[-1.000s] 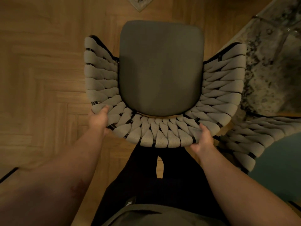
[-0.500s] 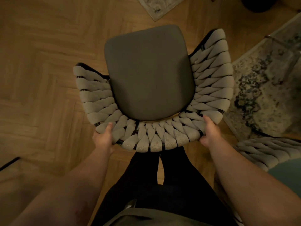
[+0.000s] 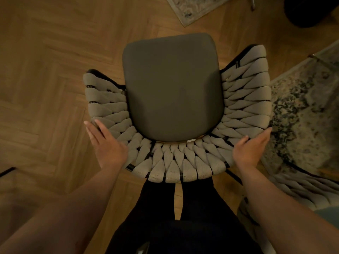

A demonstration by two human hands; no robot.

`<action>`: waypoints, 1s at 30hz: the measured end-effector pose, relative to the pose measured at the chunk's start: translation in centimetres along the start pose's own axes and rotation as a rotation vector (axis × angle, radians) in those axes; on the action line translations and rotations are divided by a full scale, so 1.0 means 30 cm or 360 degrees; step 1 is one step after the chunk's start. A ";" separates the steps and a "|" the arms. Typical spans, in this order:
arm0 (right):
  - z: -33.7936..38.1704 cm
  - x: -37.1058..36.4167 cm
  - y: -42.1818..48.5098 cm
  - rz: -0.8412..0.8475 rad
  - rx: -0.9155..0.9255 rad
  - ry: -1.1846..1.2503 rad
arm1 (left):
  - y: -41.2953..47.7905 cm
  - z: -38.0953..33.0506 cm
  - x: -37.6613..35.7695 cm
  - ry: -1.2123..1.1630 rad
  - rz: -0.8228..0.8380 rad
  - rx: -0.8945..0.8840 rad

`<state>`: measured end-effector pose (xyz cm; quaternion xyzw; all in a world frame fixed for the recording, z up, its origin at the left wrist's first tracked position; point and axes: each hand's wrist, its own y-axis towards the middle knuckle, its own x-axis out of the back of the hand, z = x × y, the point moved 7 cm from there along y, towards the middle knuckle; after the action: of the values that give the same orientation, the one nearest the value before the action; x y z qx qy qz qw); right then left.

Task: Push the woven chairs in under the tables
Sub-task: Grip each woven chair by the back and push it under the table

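Left hand (image 3: 108,145) and right hand (image 3: 251,150) are lying flat on the back of the woven chair (image 3: 172,88).
The chair is standing on the wooden floor (image 3: 45,79), its right arm just beside the edge of a patterned rug (image 3: 302,110). Each hand is pressing an outer corner of the curved backrest with its fingers straight and close together, not curling round the weave. A second woven chair (image 3: 302,187) is sitting at the lower right.

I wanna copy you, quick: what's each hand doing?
Left hand: open, flat against the woven chair.
Right hand: open, flat against the chair.
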<state>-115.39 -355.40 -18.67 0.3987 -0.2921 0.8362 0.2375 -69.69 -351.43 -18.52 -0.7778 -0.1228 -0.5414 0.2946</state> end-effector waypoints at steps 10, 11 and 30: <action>0.044 -0.012 0.084 0.0053 0.0273 -0.0141 | -0.046 0.008 -0.019 -0.0009 -0.0083 -0.0003; 0.061 -0.015 0.102 0.0084 0.0300 -0.0145 | -0.061 0.004 -0.024 0.0000 -0.0089 0.0015; 0.310 -0.066 0.356 0.0218 0.0876 -0.0486 | -0.084 -0.116 -0.078 0.0229 -0.0029 0.0121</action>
<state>-116.09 -369.68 -18.71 0.5482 -0.1134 0.8284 0.0173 -74.55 -351.19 -18.99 -0.7239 -0.1287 -0.5936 0.3271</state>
